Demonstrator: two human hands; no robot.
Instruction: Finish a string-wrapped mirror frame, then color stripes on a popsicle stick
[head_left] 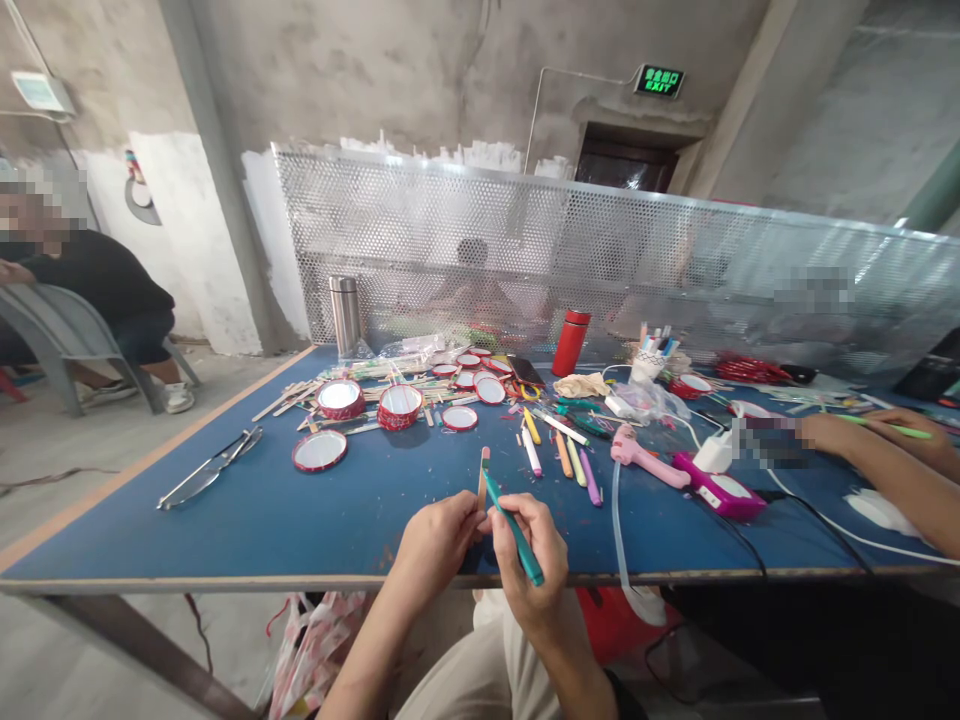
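Teal marker (513, 530) gripping in my right hand (529, 560), left hand (435, 545) pinching wooden craft stick (483, 478) over blue table (225, 530); red-rimmed round mirrors (319, 451) looking finished, loose craft sticks (289, 400) lying unused.

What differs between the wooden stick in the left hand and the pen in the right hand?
The wooden stick is flat and light brown; the teal pen is round and glossy. The stick stands nearly upright in the left hand; the pen slants in the right hand. Both are slim.
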